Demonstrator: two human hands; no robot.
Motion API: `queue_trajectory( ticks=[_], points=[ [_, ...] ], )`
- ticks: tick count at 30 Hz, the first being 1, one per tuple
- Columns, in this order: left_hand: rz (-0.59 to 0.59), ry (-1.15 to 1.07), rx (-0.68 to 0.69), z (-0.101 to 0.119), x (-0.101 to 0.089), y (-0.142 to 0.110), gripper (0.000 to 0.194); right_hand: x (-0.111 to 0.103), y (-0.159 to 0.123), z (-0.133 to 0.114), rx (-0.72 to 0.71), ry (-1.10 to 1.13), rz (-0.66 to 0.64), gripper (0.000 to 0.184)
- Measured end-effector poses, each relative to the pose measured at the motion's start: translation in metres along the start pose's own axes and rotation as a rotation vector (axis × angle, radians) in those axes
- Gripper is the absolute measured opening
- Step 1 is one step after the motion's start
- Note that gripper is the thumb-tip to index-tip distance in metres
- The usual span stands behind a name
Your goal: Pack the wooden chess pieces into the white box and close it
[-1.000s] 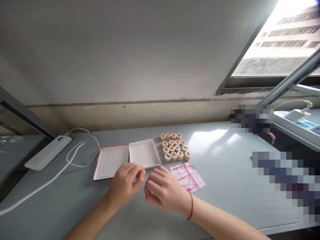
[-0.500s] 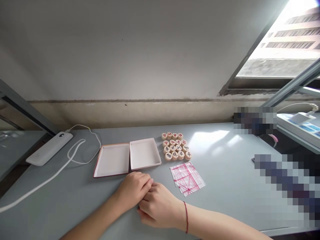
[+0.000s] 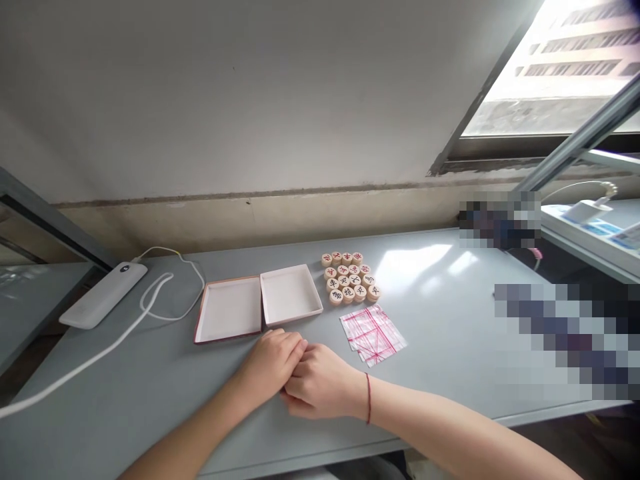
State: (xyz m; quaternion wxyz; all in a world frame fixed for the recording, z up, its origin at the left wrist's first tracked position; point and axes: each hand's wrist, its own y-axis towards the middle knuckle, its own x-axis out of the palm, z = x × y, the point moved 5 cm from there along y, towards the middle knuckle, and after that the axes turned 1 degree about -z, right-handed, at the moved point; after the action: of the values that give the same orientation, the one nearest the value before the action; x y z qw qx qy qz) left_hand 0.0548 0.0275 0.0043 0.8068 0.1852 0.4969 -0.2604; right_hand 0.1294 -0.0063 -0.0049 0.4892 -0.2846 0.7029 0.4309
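My left hand (image 3: 275, 360) and my right hand (image 3: 325, 381) rest together on the grey tabletop, their closed fingers touching. A red string circles my right wrist. Nothing shows in either hand. Just beyond my left hand lie two shallow white-lined box halves: one with a reddish edge (image 3: 229, 312) on the left, a white one (image 3: 291, 293) on the right. Right of them stand stacked wooden Chinese chess pieces (image 3: 349, 281) in rows, some with red characters, some with black. A folded sheet with red grid lines (image 3: 374, 335) lies in front of the pieces.
At the left, a white power bank or similar flat device (image 3: 104, 295) lies with a white cable (image 3: 95, 363) running across the table. A white power strip or box with a charger (image 3: 590, 227) stands far right. Blurred-out patches cover items on the right. A wall closes the back.
The view has tilted and shifted slightly, so the table's front edge now shows more. My hands stay together in the same place; the box halves and pieces have not moved.
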Motion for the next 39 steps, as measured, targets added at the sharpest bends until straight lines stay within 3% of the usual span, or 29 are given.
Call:
queue_trajectory(
  ticks=[9, 28, 39],
  points=[
    [-0.037, 0.082, 0.033, -0.0007, -0.0010, 0.0027, 0.037, -0.0027, -0.0006, 0.0021, 0.017, 0.011, -0.037, 0.020],
    [-0.044, 0.027, 0.007, -0.0064, 0.0009, 0.0060, 0.032, -0.0026, -0.0015, 0.0075, 0.002, 0.123, -0.058, 0.023],
    [-0.054, 0.025, 0.010, -0.0076, 0.0033, 0.0051, 0.029, -0.0094, 0.0025, 0.0072, 0.043, 0.105, -0.154, 0.022]
  ],
)
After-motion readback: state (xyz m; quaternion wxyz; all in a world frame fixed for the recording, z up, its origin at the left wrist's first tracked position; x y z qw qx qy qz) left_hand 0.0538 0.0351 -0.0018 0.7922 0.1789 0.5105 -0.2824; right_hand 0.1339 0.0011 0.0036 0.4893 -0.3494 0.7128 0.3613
